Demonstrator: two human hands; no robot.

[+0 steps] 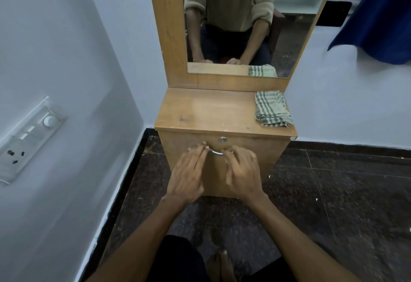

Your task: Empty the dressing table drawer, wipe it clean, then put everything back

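Now both hands reach the closed drawer front (224,164): left hand (186,170) and right hand (242,170) curl fingers round its metal handle (216,152). Folded checked cloth (272,108) lies on the tabletop's (206,112) far right.

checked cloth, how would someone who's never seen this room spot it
Find the wooden dressing table standing below the tall mirror. On its top, at the back right corner, lies the folded checked cloth. It is the only loose thing there, green and white.
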